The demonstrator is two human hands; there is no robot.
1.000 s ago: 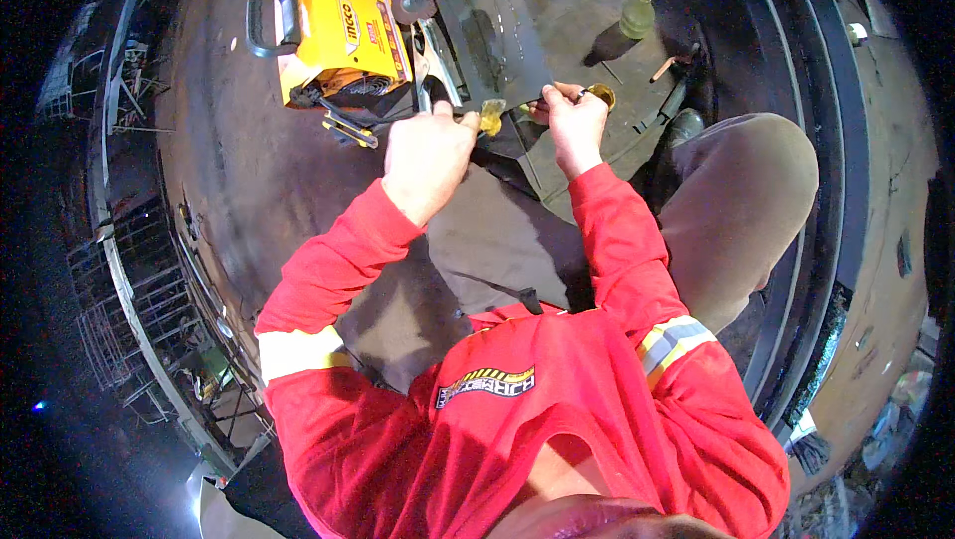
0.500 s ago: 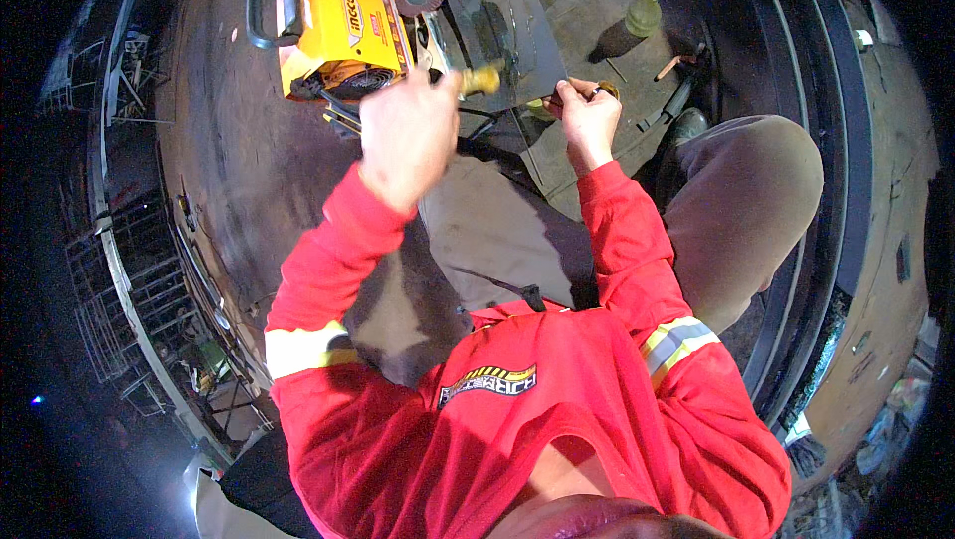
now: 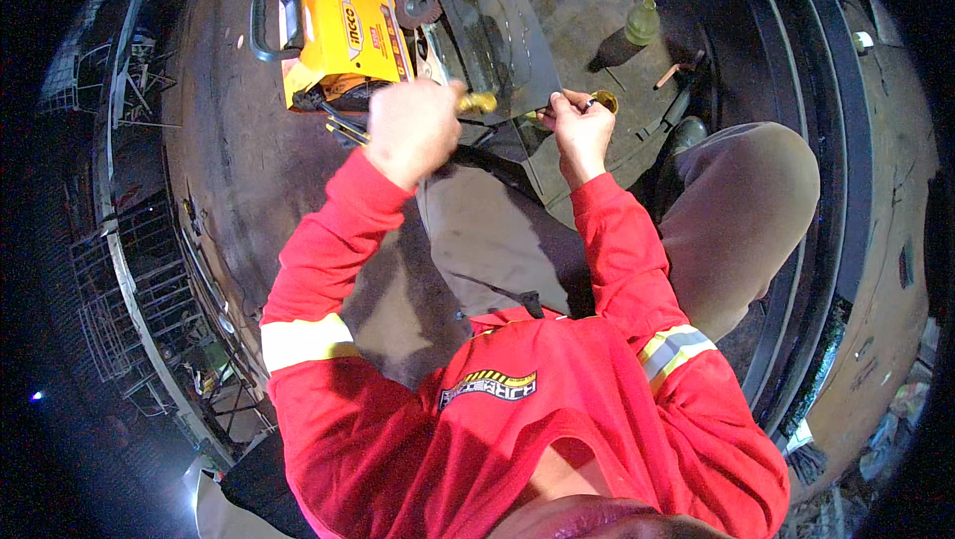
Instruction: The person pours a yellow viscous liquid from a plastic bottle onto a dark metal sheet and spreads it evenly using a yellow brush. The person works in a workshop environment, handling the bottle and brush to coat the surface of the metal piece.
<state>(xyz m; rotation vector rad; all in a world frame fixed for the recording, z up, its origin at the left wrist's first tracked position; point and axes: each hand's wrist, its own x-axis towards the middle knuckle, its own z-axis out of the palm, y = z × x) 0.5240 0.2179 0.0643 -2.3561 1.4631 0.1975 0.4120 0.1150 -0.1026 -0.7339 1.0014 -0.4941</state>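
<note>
Left hand (image 3: 414, 129)'s gripping a yellow-headed tool (image 3: 481, 102), pointing right by the grey sheet (image 3: 509, 17)'s near-left corner; right hand (image 3: 583, 131)'s pinching its near-right.

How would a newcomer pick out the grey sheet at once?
Start at the boxy yellow machine. Right of it, past a dark round disc, is the grey sheet, its near corner held by the right hand. Unlike those neighbours, it is broad, thin and blotched.

Workshop: yellow machine (image 3: 336, 37), metal plate (image 3: 515, 27)
</note>
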